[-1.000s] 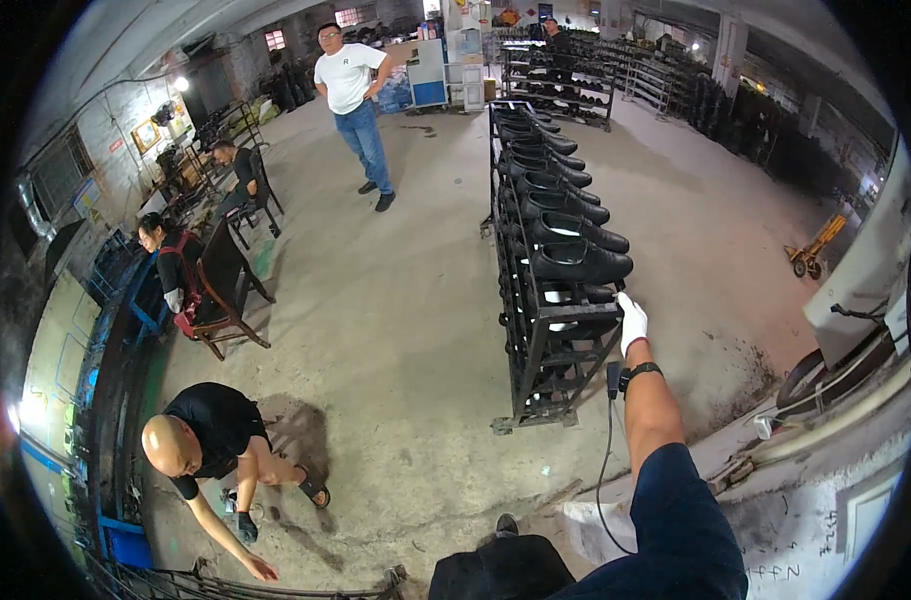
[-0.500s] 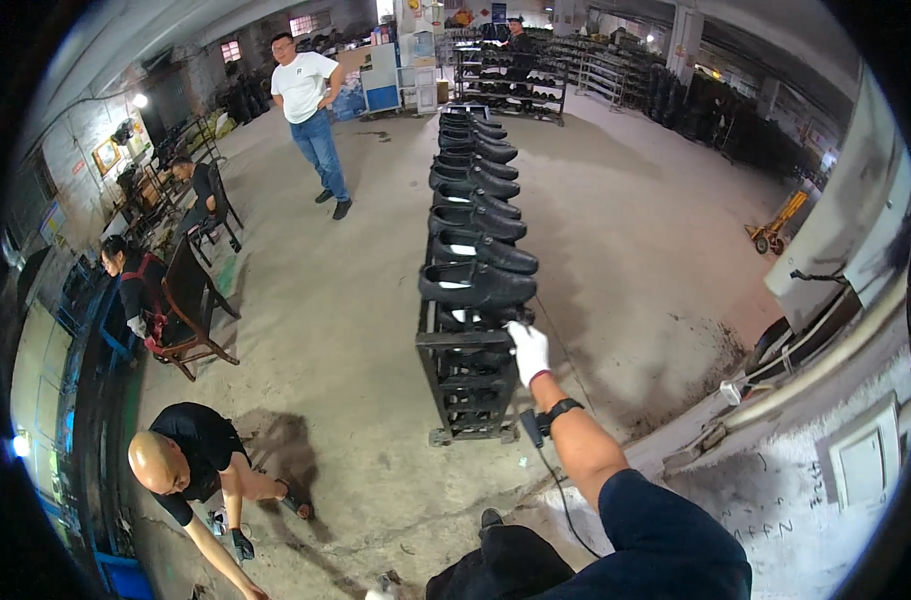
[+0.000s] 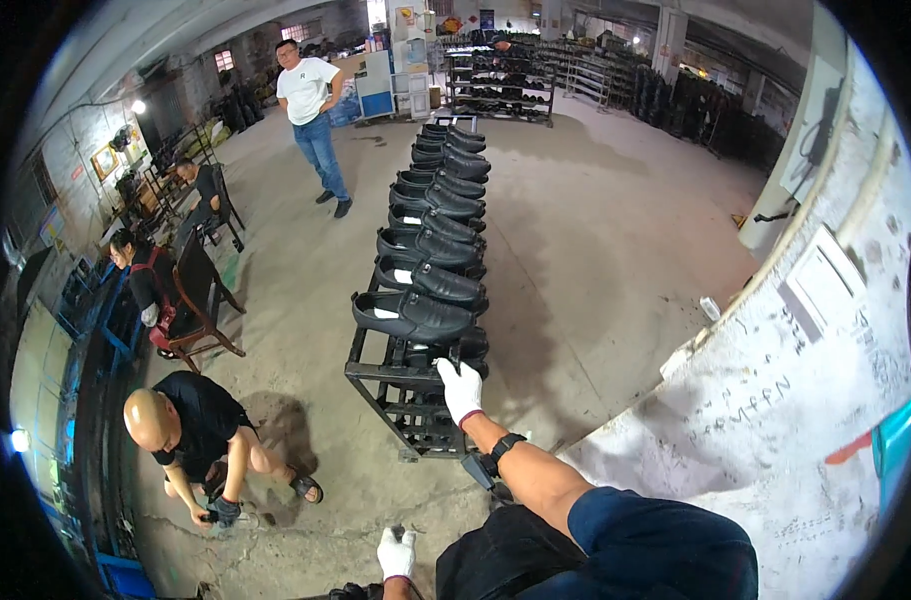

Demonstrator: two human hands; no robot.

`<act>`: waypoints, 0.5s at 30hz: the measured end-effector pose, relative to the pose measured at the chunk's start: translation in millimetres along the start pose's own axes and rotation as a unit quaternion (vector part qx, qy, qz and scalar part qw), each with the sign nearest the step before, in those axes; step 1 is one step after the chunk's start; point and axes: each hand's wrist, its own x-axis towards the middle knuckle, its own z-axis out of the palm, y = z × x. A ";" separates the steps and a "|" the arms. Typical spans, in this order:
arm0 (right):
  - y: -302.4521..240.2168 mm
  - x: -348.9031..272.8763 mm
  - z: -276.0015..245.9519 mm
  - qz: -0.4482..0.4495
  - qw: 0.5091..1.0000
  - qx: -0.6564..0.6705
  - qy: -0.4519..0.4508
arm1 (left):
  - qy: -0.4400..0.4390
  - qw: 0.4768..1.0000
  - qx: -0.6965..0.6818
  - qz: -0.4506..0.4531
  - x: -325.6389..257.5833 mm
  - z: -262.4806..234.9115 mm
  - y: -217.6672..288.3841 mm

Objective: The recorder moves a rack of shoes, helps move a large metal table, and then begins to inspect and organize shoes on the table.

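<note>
A tall black metal shoe rack (image 3: pixel 375 373) stands in front of me, its long side running away from me. Black slip-on shoes (image 3: pixel 415 318) lie in a row along its top, some with white insoles showing. My right hand (image 3: pixel 461 390), in a white glove, is closed at the rack's near right corner, just below the nearest shoes; its fingertips are partly hidden. Low in the view, my left hand (image 3: pixel 396 555), also white-gloved, is apart from the rack. Its fingers are bent together around something small and greyish that I cannot make out.
A person in black (image 3: pixel 190 430) crouches at the left, handling a small dark object. Another in a white shirt (image 3: pixel 310 95) stands beyond; two sit on chairs along the left. A white wall (image 3: pixel 715 440) rises close at right. More shoe racks (image 3: pixel 500 85) stand far back.
The rack and my right hand sit further left in view, and more of the right wall shows. My left hand has come further into view. The crouching person has drawn an outstretched arm in.
</note>
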 end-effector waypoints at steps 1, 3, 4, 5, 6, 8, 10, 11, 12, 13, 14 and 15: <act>-3.5 -23.1 0.5 0.013 1.000 0.008 -0.005 | -0.008 1.000 0.002 -0.003 -3.5 -5.7 -6.3; -7.4 -65.3 6.7 0.027 0.999 0.019 -0.013 | 0.009 0.999 -0.047 0.006 -9.8 -11.0 -25.7; -6.0 -87.1 8.5 0.007 1.000 0.007 -0.010 | 0.026 0.995 -0.097 0.016 -11.6 -14.9 -35.1; -3.5 -104.4 2.8 -0.014 1.000 -0.008 -0.003 | 0.024 0.992 -0.127 -0.006 -12.2 -17.9 -33.6; -0.7 -118.9 -5.7 -0.029 0.999 -0.025 -0.003 | 0.033 0.986 -0.161 0.004 -17.4 -24.6 -15.5; -3.5 -158.1 -16.9 -0.016 1.000 -0.005 -0.004 | 0.073 0.975 -0.209 0.009 -24.2 -37.3 4.1; -4.1 -195.7 -35.6 -0.009 1.000 -0.013 -0.006 | 0.084 0.968 -0.234 0.020 -25.5 -50.8 16.4; -5.3 -213.0 -45.9 -0.011 1.000 -0.016 -0.007 | 0.100 0.964 -0.243 0.038 -26.3 -55.7 22.1; -3.3 -229.4 -56.6 -0.012 1.000 -0.020 -0.009 | 0.115 0.959 -0.252 0.053 -27.1 -60.3 26.6; -1.1 -243.3 -66.4 0.008 1.000 -0.011 -0.016 | 0.123 0.952 -0.274 0.063 -28.7 -64.7 32.4; 0.0 -257.1 -75.4 0.008 1.000 -0.011 -0.014 | 0.130 0.943 -0.296 0.075 -30.9 -68.2 39.3; -0.4 -271.8 -83.0 0.012 0.999 -0.022 -0.030 | 0.142 0.942 -0.289 0.092 -33.0 -71.2 42.7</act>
